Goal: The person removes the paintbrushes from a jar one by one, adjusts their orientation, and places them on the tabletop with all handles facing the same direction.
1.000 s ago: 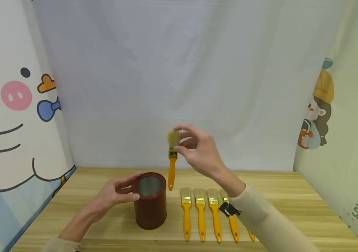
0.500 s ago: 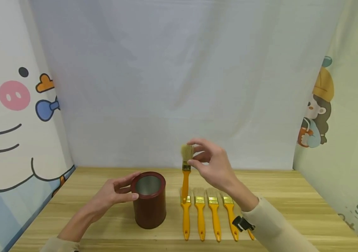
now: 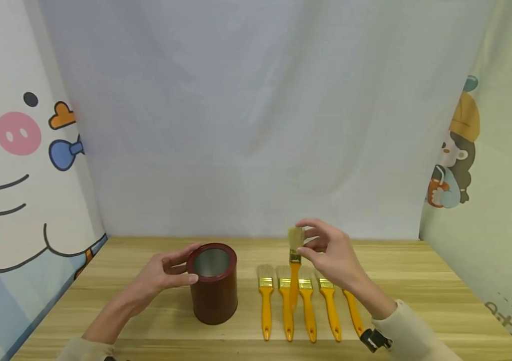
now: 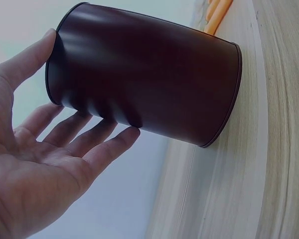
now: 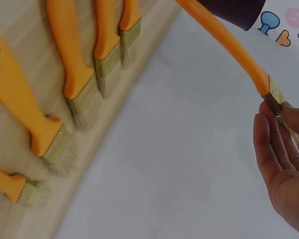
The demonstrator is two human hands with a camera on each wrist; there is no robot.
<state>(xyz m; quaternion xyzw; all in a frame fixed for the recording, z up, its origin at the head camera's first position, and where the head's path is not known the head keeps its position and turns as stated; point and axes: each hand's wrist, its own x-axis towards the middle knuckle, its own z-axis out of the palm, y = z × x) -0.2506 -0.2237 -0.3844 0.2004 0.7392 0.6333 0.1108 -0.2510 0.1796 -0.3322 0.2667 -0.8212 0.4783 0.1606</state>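
Note:
My left hand [image 3: 159, 276] holds a dark red, open-topped can [image 3: 214, 301] that stands upright on the table. In the left wrist view its thumb lies at the can's rim end and its fingers press the side. Right of the can, my right hand [image 3: 333, 254] pinches a paintbrush [image 3: 294, 281] near its metal band, bristles up and orange handle hanging down. The right wrist view shows the thumb and fingers [image 5: 274, 142] at that band and the bristles, partly covering them. Below the held brush, several similar paintbrushes [image 3: 266, 306] lie in a row, handles toward me.
The pale wooden table [image 3: 148, 321] ends at a grey-white cloth [image 3: 238, 125] behind. Cartoon-printed panels flank it, one on the left [image 3: 17, 195] and one on the right [image 3: 477, 240]. Inside the can, the bare grey interior [image 3: 212, 262] shows.
My right hand has moved right and down with the paintbrush, from beside the can to over the row of brushes. The left hand and the can have stayed in place.

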